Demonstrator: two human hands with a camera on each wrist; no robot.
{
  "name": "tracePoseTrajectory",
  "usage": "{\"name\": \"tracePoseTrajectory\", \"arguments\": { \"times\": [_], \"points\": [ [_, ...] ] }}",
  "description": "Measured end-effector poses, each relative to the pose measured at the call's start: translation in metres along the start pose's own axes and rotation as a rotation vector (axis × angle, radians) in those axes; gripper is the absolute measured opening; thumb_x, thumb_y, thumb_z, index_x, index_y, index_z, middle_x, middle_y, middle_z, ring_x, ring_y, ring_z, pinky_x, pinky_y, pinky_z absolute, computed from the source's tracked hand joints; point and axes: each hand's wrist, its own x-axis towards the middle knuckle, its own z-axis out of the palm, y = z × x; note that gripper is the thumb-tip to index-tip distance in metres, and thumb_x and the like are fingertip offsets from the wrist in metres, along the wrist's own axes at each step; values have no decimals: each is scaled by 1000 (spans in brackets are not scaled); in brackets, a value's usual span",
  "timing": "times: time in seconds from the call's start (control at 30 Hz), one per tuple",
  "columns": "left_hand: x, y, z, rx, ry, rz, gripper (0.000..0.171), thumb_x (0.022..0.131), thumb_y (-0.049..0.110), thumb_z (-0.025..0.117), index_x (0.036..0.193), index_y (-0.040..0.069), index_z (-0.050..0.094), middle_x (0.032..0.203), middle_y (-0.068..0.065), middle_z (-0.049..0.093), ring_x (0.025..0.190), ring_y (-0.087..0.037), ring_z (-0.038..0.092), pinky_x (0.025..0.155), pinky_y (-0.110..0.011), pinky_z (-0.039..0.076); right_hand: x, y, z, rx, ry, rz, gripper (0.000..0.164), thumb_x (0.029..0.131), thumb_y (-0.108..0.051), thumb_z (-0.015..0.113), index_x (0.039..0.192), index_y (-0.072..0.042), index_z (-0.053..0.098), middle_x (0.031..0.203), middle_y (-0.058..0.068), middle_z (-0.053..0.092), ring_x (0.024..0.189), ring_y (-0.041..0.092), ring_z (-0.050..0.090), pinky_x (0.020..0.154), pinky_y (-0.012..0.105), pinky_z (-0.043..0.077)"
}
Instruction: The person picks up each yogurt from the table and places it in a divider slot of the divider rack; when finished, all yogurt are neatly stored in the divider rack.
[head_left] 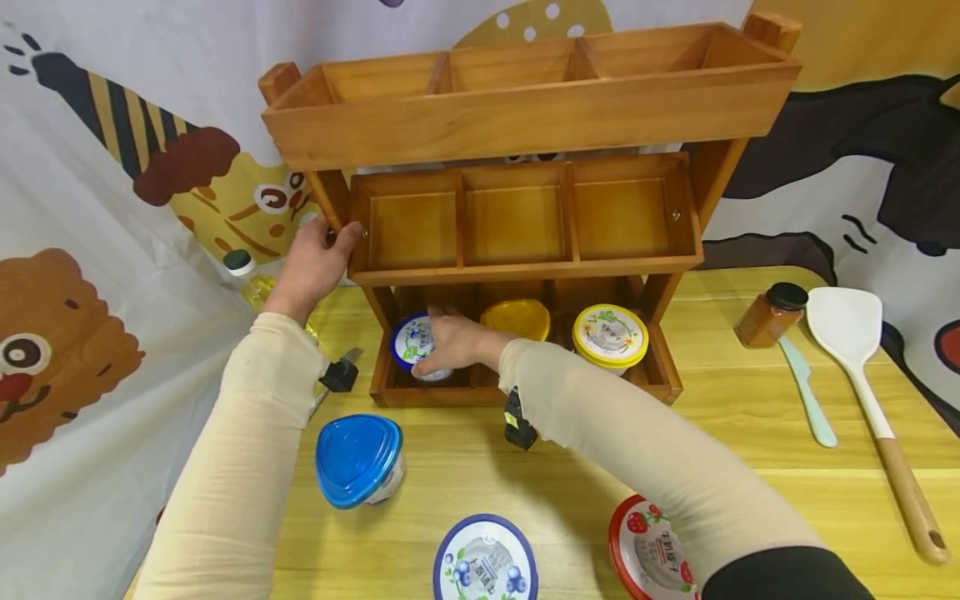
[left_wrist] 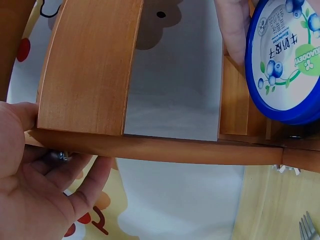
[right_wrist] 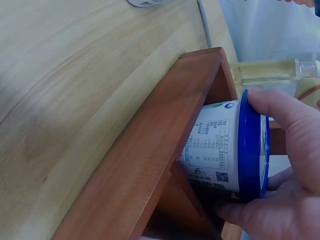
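A three-tier wooden rack (head_left: 525, 127) stands at the back of the table. My left hand (head_left: 311, 265) grips its left side at the middle tier, thumb and fingers on either side of the wood (left_wrist: 150, 148). In the bottom tier's left compartment is a tub with a blue-rimmed blueberry lid (head_left: 409, 340). My right hand (head_left: 463, 340) holds this tub by its lid, as the right wrist view shows with the tub's white printed side (right_wrist: 212, 145) partly inside the compartment. A yellow-lidded tub (head_left: 611, 335) sits in the right compartment, and an amber-yellow lid (head_left: 517, 318) in the middle one.
In front stand a blue-lidded container (head_left: 358, 458), another blueberry tub (head_left: 486, 562) and a strawberry tub (head_left: 647, 550). An oil bottle (head_left: 257, 287) and fork (head_left: 349, 357) are left; a spice jar (head_left: 772, 315), pale green knife (head_left: 808, 392) and white spatula (head_left: 851, 333) lie right.
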Motion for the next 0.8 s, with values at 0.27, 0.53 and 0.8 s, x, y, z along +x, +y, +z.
{"name": "tracePoseTrajectory", "arguments": {
  "times": [0.27,0.53,0.8],
  "points": [
    [0,0,0,-7,4,-10,65,103,52,36,146,3,38,136,-19,52,116,-28,52,104,-47,42,-1,0,0,10,1,-6,110,85,-42,75,157,0,4,165,19,6,152,32,10,123,39,17],
    [0,0,1,-7,8,-11,65,103,51,36,147,4,38,137,-20,52,119,-29,52,106,-48,42,-1,-6,0,14,56,-37,113,82,-46,77,158,-3,7,163,19,16,148,32,24,119,42,28],
    [0,0,0,-9,0,-2,64,103,50,37,146,2,38,137,-20,52,119,-30,52,106,-49,41,-12,-15,-12,-40,75,-96,109,82,-53,74,158,-4,13,162,19,20,145,32,32,117,42,32]
  ]
}}
